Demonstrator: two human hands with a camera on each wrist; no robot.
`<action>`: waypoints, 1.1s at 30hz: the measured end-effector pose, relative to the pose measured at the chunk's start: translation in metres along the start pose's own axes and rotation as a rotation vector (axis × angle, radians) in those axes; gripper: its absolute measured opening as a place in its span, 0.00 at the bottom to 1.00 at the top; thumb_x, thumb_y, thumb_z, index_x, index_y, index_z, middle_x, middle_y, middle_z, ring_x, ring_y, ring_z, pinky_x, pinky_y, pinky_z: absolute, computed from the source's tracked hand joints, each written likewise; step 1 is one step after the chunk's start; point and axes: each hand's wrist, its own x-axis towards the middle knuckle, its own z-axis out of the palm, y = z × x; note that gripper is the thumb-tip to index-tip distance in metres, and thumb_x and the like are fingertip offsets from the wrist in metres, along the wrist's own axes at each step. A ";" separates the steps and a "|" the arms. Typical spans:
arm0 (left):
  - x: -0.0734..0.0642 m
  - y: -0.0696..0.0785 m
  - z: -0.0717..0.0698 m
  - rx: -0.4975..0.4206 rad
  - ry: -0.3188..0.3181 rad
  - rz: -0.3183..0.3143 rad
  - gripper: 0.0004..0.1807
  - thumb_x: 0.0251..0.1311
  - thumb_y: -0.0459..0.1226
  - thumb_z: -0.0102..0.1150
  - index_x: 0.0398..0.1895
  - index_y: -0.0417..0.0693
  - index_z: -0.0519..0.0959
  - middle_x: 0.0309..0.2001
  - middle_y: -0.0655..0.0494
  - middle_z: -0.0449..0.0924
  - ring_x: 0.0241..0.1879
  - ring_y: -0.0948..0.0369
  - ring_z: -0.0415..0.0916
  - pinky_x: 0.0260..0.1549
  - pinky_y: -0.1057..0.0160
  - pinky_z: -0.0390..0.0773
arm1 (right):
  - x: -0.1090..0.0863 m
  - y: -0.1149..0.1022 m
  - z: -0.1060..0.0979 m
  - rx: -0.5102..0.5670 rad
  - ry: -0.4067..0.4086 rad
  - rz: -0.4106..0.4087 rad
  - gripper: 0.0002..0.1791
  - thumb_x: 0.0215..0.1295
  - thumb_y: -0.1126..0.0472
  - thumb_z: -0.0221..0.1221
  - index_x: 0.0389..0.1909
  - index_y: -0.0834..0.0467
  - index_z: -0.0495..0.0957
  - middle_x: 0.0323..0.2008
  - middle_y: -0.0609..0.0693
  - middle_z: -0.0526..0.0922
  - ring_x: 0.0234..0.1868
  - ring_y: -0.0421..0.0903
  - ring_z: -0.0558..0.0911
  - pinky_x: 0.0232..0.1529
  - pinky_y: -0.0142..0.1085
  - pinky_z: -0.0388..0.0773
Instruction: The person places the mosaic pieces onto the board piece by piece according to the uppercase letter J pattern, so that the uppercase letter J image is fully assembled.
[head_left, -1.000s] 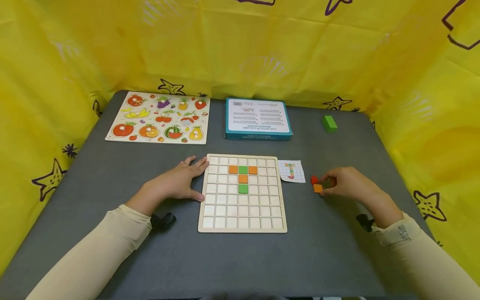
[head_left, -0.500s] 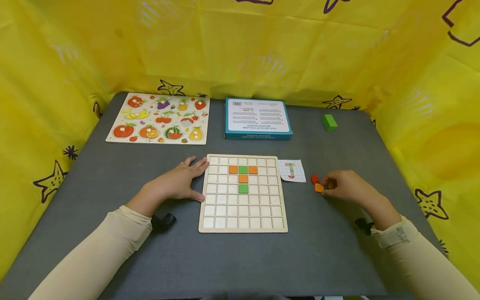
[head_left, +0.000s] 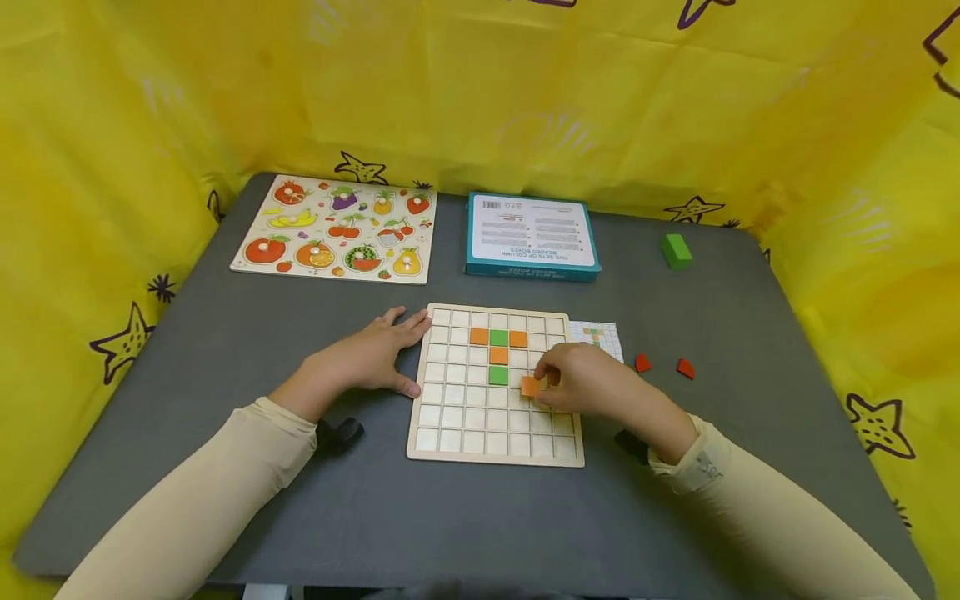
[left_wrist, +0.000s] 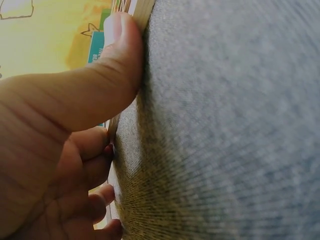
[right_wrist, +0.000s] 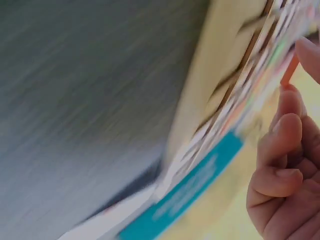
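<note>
A wooden grid board (head_left: 453, 418) lies in the middle of the table in the head view. Three orange tiles (head_left: 498, 356) and two green tiles (head_left: 498, 376) sit in its cells in a T shape. My left hand (head_left: 367, 358) rests against the board's left edge, thumb and fingertips touching it, fingers spread. Over the board's right half, my right hand (head_left: 588, 383) pinches an orange square tile (head_left: 529, 387) between thumb and fingers. The right wrist view shows that orange tile (right_wrist: 290, 71) edge-on. A paper pattern card (head_left: 611, 337) beside the board is partly hidden by the right hand.
Two red rounded pieces (head_left: 686, 368) lie right of the card. Behind the board are a fruit puzzle (head_left: 255, 225), a blue box (head_left: 532, 272) and a green block (head_left: 677, 251). A yellow cloth (head_left: 465, 92) surrounds the table's back and sides.
My right hand has picked up the orange tile from beside the red pieces and carried it left over the board. Both red pieces are now uncovered. The left hand stays at the board's edge.
</note>
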 end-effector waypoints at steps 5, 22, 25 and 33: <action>0.001 0.002 -0.002 -0.006 -0.022 0.005 0.64 0.44 0.59 0.72 0.79 0.54 0.43 0.78 0.58 0.36 0.74 0.41 0.30 0.65 0.35 0.47 | 0.020 -0.024 0.011 -0.028 -0.060 -0.031 0.07 0.53 0.58 0.70 0.29 0.54 0.82 0.22 0.41 0.74 0.27 0.39 0.72 0.32 0.33 0.72; 0.002 0.005 -0.011 -0.010 0.000 -0.022 0.65 0.42 0.58 0.74 0.79 0.54 0.44 0.78 0.57 0.37 0.73 0.37 0.33 0.64 0.34 0.49 | 0.033 -0.031 0.015 -0.049 -0.055 -0.079 0.09 0.55 0.53 0.72 0.33 0.53 0.85 0.24 0.40 0.76 0.26 0.39 0.72 0.32 0.32 0.72; 0.002 0.005 -0.012 -0.009 0.005 -0.014 0.65 0.43 0.58 0.74 0.79 0.54 0.44 0.78 0.57 0.37 0.74 0.37 0.32 0.64 0.34 0.49 | 0.033 -0.032 0.014 -0.065 -0.058 -0.076 0.10 0.55 0.52 0.73 0.33 0.52 0.86 0.24 0.39 0.75 0.26 0.38 0.72 0.32 0.32 0.72; 0.001 0.006 -0.014 -0.002 0.006 -0.008 0.64 0.44 0.58 0.73 0.79 0.54 0.44 0.78 0.58 0.37 0.74 0.40 0.30 0.65 0.35 0.47 | 0.008 -0.007 -0.016 -0.111 0.011 0.012 0.13 0.56 0.50 0.71 0.39 0.53 0.86 0.26 0.40 0.79 0.26 0.40 0.74 0.29 0.37 0.73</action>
